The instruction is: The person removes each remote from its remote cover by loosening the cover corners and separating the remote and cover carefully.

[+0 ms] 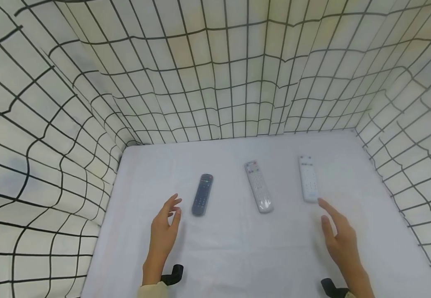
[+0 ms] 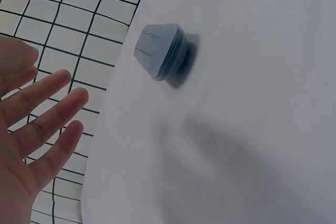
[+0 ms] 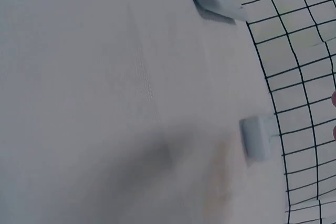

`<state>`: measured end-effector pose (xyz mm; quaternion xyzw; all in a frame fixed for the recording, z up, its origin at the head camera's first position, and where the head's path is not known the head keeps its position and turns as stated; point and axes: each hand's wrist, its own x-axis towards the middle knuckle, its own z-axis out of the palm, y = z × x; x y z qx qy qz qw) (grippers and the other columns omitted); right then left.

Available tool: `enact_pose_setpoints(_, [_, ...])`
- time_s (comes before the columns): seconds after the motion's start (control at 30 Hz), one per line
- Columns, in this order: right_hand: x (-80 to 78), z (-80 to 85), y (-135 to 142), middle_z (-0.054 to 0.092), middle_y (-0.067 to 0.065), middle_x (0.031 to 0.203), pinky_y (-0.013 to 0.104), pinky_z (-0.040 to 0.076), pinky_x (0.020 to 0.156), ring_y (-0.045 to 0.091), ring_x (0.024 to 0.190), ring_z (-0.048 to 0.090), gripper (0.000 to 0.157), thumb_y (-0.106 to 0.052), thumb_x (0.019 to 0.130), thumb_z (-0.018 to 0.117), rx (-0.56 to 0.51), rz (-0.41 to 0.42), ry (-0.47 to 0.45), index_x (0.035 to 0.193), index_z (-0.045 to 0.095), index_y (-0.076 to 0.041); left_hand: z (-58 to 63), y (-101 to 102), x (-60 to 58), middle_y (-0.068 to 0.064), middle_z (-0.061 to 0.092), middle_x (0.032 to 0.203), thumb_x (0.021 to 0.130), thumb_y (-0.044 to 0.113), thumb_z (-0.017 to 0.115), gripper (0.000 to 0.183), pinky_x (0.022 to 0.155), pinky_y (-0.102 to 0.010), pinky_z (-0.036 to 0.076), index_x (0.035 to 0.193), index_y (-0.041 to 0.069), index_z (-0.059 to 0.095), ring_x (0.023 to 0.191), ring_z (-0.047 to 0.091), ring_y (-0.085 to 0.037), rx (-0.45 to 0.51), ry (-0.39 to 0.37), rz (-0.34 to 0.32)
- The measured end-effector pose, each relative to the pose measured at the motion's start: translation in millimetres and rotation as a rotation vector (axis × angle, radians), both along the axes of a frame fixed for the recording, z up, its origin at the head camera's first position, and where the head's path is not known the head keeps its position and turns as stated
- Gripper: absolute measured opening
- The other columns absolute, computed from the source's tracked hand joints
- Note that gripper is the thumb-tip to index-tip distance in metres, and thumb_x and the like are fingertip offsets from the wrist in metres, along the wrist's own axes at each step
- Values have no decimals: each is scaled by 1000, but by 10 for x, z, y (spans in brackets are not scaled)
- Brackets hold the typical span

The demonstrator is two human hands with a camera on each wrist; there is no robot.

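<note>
Three remote controls lie apart on a white table. The dark remote control (image 1: 202, 195) is on the left, just beyond and to the right of my left hand (image 1: 164, 231). That hand hovers with its fingers spread and holds nothing; the left wrist view shows its fingers (image 2: 44, 124) extended. A grey remote control (image 1: 258, 187) with a shiny lower end lies in the middle, between the hands. On the right is a white remote control (image 1: 308, 179). My right hand (image 1: 342, 238) holds nothing, its index fingertip close to the white remote's near end; whether it touches I cannot tell.
The white table (image 1: 238, 256) is bounded at the back and both sides by white walls with a black grid (image 1: 215, 82). Black wrist mounts (image 1: 173, 275) sit at both wrists. Hand shadows fall on the cloth.
</note>
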<state>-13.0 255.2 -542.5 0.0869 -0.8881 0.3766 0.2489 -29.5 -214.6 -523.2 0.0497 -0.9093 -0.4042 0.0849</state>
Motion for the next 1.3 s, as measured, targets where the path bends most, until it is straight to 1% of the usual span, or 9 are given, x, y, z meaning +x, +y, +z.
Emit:
enact_pose_setpoints(0.17, [-42, -58, -221, 66, 19, 141, 6, 26, 118, -9, 145, 42, 46, 2, 101, 61, -16, 42, -40, 146, 59, -8, -67, 66, -28, -6, 67, 143, 107, 15, 59, 47, 104, -49, 54, 153, 17, 50, 124, 66, -29, 74, -86, -1])
enact_pose_setpoints(0.33, [-113, -99, -440, 66, 14, 143, 6, 26, 118, -8, 144, 43, 49, 3, 99, 63, -5, 93, -61, 147, 58, -10, -152, 108, -57, -8, 66, 143, 106, 12, 60, 45, 103, -53, 54, 151, 15, 53, 122, 66, -31, 137, -133, 12])
enact_pose_setpoints(0.6, [-279, -120, -817, 65, 14, 143, 11, 30, 120, 14, 141, 55, 49, 4, 98, 62, -59, 246, -20, 146, 58, -6, -262, 155, -96, -8, 58, 152, 106, 12, 58, 46, 108, -53, 51, 152, 14, 51, 135, 58, -31, 213, -188, 50])
enact_pose_setpoints(0.73, [-367, -144, -1020, 65, 14, 143, 13, 31, 121, 21, 139, 56, 51, 5, 97, 63, -85, 326, -14, 146, 57, -5, -291, 167, -108, -9, 55, 155, 105, 13, 60, 48, 108, -53, 51, 153, 13, 50, 136, 57, -32, 217, -204, 80])
enact_pose_setpoints(0.8, [-410, -162, -1114, 65, 16, 142, 14, 32, 121, 24, 138, 57, 52, 7, 95, 65, -93, 363, 11, 145, 58, -3, -310, 172, -112, -11, 55, 155, 105, 12, 60, 49, 108, -54, 51, 152, 12, 50, 136, 57, -33, 218, -205, 89])
enact_pose_setpoints(0.97, [-494, -192, -1327, 65, 15, 142, 15, 35, 120, 26, 135, 59, 51, 7, 93, 66, -127, 448, 38, 143, 59, -2, -380, 181, -148, -12, 54, 156, 104, 11, 61, 50, 109, -55, 51, 153, 11, 50, 136, 56, -34, 221, -215, 98])
enact_pose_setpoints(1.13, [-537, -193, -1516, 63, 13, 146, 17, 34, 121, 29, 137, 58, 49, 1, 97, 66, -117, 506, -21, 145, 57, -4, -444, 190, -200, -13, 54, 156, 104, 11, 60, 52, 108, -54, 51, 154, 11, 48, 134, 57, -34, 208, -223, 97])
enact_pose_setpoints(1.2, [-557, -192, -1596, 62, 12, 148, 19, 36, 121, 28, 138, 57, 48, -4, 100, 66, -94, 530, -55, 147, 56, -5, -445, 193, -218, -14, 54, 155, 104, 10, 60, 52, 108, -53, 51, 155, 10, 48, 133, 57, -34, 203, -226, 99])
enact_pose_setpoints(1.3, [-599, -182, -1717, 60, 9, 150, 28, 40, 121, 27, 141, 55, 48, -10, 102, 65, -55, 569, -94, 149, 54, -8, -429, 201, -244, -15, 55, 154, 104, 11, 60, 53, 107, -54, 51, 155, 10, 48, 132, 58, -34, 198, -229, 101])
